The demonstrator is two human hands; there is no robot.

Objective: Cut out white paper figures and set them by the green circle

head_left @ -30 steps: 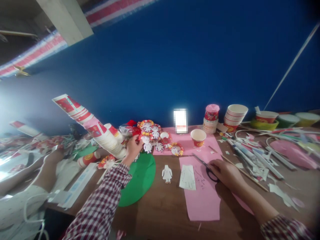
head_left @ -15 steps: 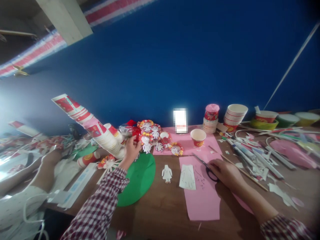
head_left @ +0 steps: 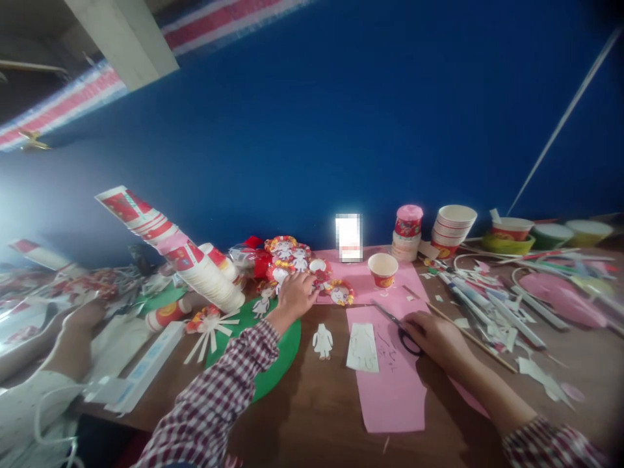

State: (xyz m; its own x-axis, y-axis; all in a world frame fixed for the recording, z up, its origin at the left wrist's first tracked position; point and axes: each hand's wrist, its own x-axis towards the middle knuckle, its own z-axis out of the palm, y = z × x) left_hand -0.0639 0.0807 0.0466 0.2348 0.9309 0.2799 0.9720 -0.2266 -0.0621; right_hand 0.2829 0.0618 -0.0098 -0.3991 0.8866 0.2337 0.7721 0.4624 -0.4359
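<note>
My left hand point(head_left: 298, 296) reaches over the cluster of paper figures with red and yellow rims point(head_left: 281, 247); its fingers are bent, and whatever is under them is hidden. The green paper disc point(head_left: 280, 367) lies beneath my left forearm. My right hand point(head_left: 426, 328) is closed on the dark handles of the scissors point(head_left: 404, 335), whose blades point away to the left over pink paper point(head_left: 392, 403). Between my hands lie a white cut-out figure point(head_left: 322, 342) and a white paper piece with drawn lines point(head_left: 363, 348).
A leaning stack of paper cups point(head_left: 207, 276) rises at the left, near a co-worker's arm point(head_left: 80, 331). Behind the scissors stand a single cup point(head_left: 383, 270) and cup stacks point(head_left: 453, 227). Pens and scraps point(head_left: 492, 312) cover the right side.
My left hand has moved right, from beside the cup stack to over the figures. A small figure on the green disc's edge has come into clearer view. My right hand stays on the scissors.
</note>
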